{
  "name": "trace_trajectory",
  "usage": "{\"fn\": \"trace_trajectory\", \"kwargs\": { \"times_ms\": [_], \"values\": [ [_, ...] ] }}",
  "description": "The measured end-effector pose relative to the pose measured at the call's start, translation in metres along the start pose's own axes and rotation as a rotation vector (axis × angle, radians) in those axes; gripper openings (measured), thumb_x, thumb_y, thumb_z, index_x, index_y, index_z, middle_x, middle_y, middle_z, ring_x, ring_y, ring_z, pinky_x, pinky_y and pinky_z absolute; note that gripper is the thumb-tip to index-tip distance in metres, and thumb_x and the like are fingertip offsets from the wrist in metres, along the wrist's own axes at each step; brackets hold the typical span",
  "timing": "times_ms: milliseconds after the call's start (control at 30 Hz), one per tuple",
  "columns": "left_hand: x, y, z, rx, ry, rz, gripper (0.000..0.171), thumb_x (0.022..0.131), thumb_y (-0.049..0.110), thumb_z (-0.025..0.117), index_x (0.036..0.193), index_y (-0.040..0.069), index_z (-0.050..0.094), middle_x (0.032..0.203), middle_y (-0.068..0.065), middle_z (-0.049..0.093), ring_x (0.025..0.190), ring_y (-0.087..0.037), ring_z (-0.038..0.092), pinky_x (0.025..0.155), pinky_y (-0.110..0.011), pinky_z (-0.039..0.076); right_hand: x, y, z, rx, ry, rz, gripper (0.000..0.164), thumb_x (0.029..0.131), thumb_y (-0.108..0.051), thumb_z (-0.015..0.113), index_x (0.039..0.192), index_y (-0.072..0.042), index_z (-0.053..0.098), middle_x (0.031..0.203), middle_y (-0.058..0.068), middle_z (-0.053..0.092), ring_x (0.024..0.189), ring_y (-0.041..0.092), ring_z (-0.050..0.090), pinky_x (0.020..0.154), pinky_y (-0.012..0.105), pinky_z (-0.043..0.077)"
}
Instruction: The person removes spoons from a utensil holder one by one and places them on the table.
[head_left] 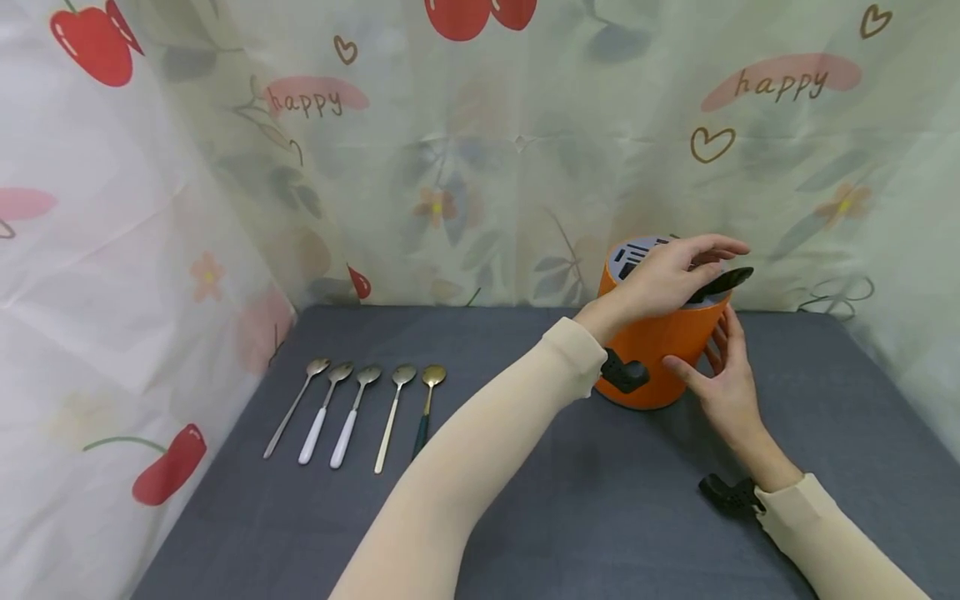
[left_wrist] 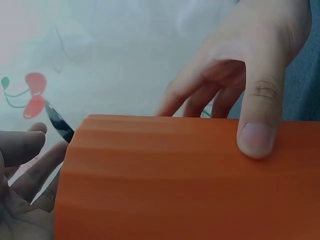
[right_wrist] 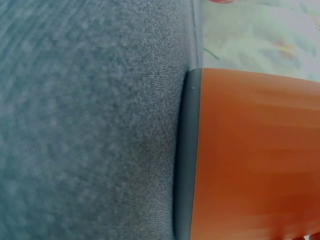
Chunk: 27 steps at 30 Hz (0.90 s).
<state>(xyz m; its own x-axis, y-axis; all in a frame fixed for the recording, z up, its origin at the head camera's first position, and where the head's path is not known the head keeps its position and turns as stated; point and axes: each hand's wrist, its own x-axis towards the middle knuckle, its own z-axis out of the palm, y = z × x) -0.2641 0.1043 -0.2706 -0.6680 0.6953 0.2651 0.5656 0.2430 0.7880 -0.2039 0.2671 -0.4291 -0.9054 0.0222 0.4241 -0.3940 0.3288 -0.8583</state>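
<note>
An orange round knife block (head_left: 648,354) with a slotted grey top stands upright at the back right of the table. My left hand (head_left: 670,271) reaches across its top, fingers extended. Beside that hand, a dark glossy utensil (head_left: 723,284) sticks up at a slant past the rim; its lower part is hidden. In the left wrist view the utensil's tip (left_wrist: 60,122) shows just beyond the left fingers (left_wrist: 37,175). My right hand (head_left: 723,383) holds the block's right side, thumb on the orange wall and fingers round behind it.
Several spoons (head_left: 347,421) lie in a row on the left of the grey-covered table (head_left: 577,500), bowls away from me. The left forearm partly covers the end of the dark-green-handled spoon (head_left: 428,400). A patterned curtain (head_left: 487,208) hangs directly behind the block.
</note>
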Motion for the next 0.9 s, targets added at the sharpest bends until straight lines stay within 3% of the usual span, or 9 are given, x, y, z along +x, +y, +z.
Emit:
{"fn": "trace_trajectory", "kwargs": {
  "times_ms": [400, 600, 900],
  "values": [
    [0.009, 0.0054, 0.0074, 0.066, -0.051, -0.083, 0.042, 0.112, 0.017, 0.047, 0.153, 0.022, 0.051, 0.151, 0.01, 0.054, 0.132, 0.006, 0.049, 0.099, -0.005, 0.038, 0.0007, -0.0006, -0.0011, 0.002, 0.005, -0.009, 0.102, 0.098, -0.006, 0.073, 0.167, -0.035, 0.004, 0.173, 0.004, 0.01, 0.158, 0.032, 0.019, 0.128, 0.041, 0.02],
    [0.0068, 0.0046, 0.0066, 0.056, -0.072, -0.064, 0.042, 0.112, 0.014, 0.047, 0.152, 0.02, 0.053, 0.149, 0.007, 0.057, 0.13, 0.006, 0.051, 0.098, -0.005, 0.038, 0.001, -0.0003, -0.0001, 0.018, -0.002, -0.021, 0.102, 0.098, -0.005, 0.073, 0.167, -0.037, 0.005, 0.173, 0.002, 0.01, 0.158, 0.031, 0.018, 0.128, 0.048, 0.017],
    [0.0061, 0.0007, 0.0048, 0.071, -0.029, -0.049, 0.04, 0.11, 0.016, 0.053, 0.149, 0.018, 0.058, 0.145, 0.007, 0.059, 0.123, 0.003, 0.056, 0.095, -0.005, 0.041, 0.0015, 0.0005, 0.0002, 0.009, -0.004, -0.006, 0.101, 0.098, -0.008, 0.073, 0.166, -0.037, 0.005, 0.173, 0.001, 0.01, 0.158, 0.032, 0.018, 0.127, 0.055, 0.016]
  ]
}}
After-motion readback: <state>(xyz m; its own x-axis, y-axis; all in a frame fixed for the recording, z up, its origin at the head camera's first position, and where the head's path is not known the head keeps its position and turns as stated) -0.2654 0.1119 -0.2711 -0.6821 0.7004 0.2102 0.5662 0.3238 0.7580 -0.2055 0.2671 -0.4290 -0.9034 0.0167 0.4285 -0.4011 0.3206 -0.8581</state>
